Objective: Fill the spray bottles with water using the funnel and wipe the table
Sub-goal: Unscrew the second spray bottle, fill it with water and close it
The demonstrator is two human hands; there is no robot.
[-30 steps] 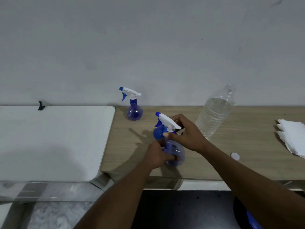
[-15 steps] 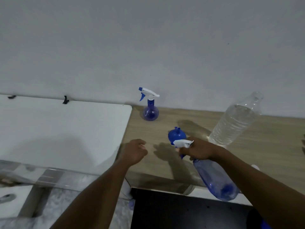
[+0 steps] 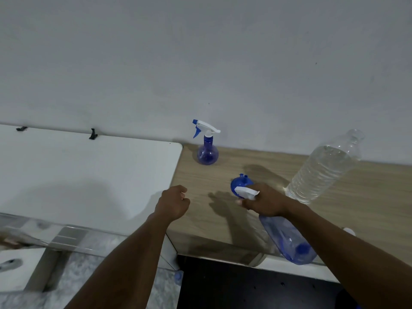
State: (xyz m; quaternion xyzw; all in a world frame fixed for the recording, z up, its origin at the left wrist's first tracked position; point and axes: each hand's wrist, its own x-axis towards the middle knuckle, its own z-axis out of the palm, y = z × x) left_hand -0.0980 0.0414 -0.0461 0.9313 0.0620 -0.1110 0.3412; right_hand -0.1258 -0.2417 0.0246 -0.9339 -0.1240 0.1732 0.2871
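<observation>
So our right hand is wrapped around the neck and white trigger head of the near spray bottle, which hangs tilted with its round blue body out past the front edge of the wooden table. Our left hand is loosely curled, holding nothing, floating over the seam with the white table. Just behind our right knuckles sits the blue funnel, and beside it stands the open water bottle, mostly full, its white cap lying near the table edge. The second spray bottle is back by the wall, upright. If we're unscrewing the head here, we'd say get that bottle back over the table and upright first, left hand gripping the body, so nothing drops or dribbles onto the floor. Compared with a second ago, both hands were on this bottle as it stood on the table; now the left has let go and drifted left, and the bottle has swung down toward us.
</observation>
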